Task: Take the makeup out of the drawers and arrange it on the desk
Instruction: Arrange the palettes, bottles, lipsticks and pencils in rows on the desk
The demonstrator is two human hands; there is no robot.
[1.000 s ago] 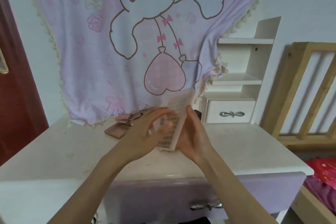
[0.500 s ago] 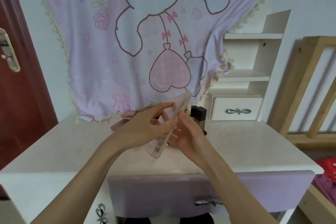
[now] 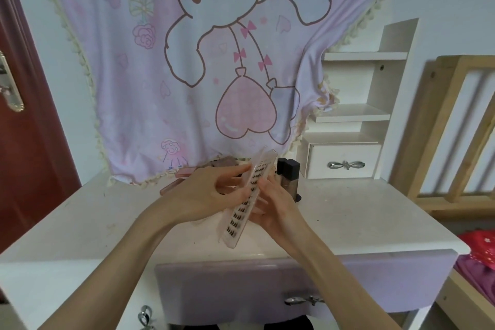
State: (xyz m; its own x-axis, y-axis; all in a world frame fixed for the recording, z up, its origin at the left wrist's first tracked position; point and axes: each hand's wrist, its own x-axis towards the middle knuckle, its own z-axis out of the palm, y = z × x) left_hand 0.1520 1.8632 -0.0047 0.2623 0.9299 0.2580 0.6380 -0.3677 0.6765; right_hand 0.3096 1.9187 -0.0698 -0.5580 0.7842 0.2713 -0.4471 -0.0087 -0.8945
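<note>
A long clear case of false lashes (image 3: 247,198) is held tilted above the white desk (image 3: 361,220), its far end pointing up toward the wall. My left hand (image 3: 203,193) pinches its left edge with thumb and fingers. My right hand (image 3: 276,203) holds it from the right side and underneath. Behind my hands stands a dark-capped foundation bottle (image 3: 289,175). Pink compacts (image 3: 187,171) lie at the back of the desk, partly hidden by my left hand. The purple front drawer (image 3: 241,292) sits below the desk edge.
A pink cartoon blanket (image 3: 214,61) hangs over the back of the desk. A white shelf unit (image 3: 359,115) with a small drawer (image 3: 345,161) stands at the back right. A wooden rail (image 3: 455,128) is on the right, a red door (image 3: 26,128) on the left.
The lash case has turned from nearly edge-on to a flatter tilt between my hands, showing its rows of lashes. Both hands stay over the middle of the desk.
</note>
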